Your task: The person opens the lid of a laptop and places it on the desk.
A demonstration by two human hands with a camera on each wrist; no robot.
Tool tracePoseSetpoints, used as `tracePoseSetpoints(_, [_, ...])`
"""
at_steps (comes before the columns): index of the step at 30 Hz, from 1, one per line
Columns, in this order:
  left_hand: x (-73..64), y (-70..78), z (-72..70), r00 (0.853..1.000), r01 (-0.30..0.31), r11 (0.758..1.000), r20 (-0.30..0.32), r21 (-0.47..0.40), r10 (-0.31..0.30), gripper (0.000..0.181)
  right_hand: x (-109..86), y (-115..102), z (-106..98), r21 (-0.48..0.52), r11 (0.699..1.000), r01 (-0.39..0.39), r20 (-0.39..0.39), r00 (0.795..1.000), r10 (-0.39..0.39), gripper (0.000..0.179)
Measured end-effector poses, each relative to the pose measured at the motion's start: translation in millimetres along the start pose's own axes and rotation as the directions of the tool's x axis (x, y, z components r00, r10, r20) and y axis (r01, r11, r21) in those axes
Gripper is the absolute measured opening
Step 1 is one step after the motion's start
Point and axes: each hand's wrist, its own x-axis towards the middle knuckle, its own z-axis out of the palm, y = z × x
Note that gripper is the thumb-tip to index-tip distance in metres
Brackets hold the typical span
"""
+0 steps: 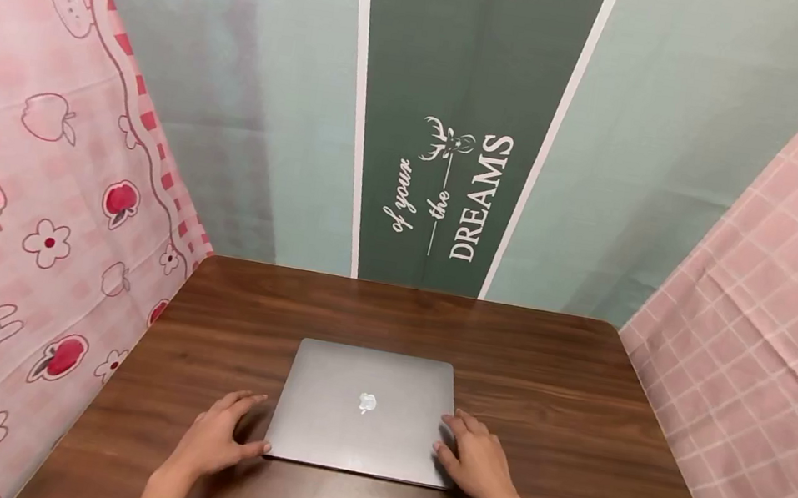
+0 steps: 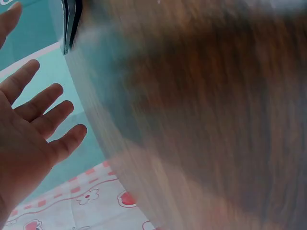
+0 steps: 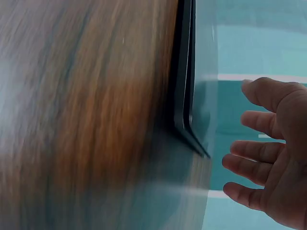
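A closed grey laptop (image 1: pixel 324 416) with a pale apple logo lies flat on the wooden table (image 1: pixel 549 370), its front edge toward me. On its left side my left hand (image 1: pixel 211 439) has its fingers loosely spread, the thumb tip right at the front left corner. My right hand (image 1: pixel 480 462) is at the opposite side, its fingertips overlapping the right edge in the head view. Both wrist views show the fingers extended and apart, curled round nothing. A dark corner of the laptop (image 3: pixel 184 91) appears beside the fingers in the right wrist view.
Pink printed cloth (image 1: pixel 60 179) hangs along the left of the table, and pink checked cloth (image 1: pixel 774 332) along the right. Behind the far edge hangs a green curtain (image 1: pixel 455 54) with white lettering. Wood surface surrounds the laptop.
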Motion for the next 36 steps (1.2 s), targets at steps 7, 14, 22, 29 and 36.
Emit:
tracePoseSetpoints(7, [-0.3, -1.6, 4.5, 0.995, 0.065, 0.996, 0.082, -0.053, -0.060, 0.074, 5.6, -17.7, 5.9, 0.027, 0.994, 0.102, 0.017, 0.995, -0.103, 0.040])
tracePoseSetpoints(14, [3.7, -4.8, 6.9, 0.986, 0.107, 0.989, 0.135, -0.103, -0.093, 0.078, 18.2, -36.2, 15.6, 0.032, 0.974, 0.224, 0.052, 0.973, -0.225, 0.040])
tracePoseSetpoints(22, [8.1, -5.6, 10.2, 0.987, 0.102, 0.988, 0.140, -0.118, -0.085, 0.084, 25.1, -49.7, 28.8, 0.042, 0.953, 0.300, 0.064, 0.951, -0.303, 0.041])
tracePoseSetpoints(29, [8.3, -7.0, 12.8, 0.973, 0.148, 0.979, 0.196, -0.143, -0.119, 0.094, 27.1, -58.3, 34.7, 0.065, 0.939, 0.339, 0.064, 0.937, -0.343, 0.046])
tracePoseSetpoints(36, [7.9, -3.3, 14.0, 0.960, 0.179, 0.977, 0.238, -0.116, -0.148, 0.100, 30.6, -69.3, 44.4, 0.043, 0.934, 0.353, 0.128, 0.926, -0.356, 0.054])
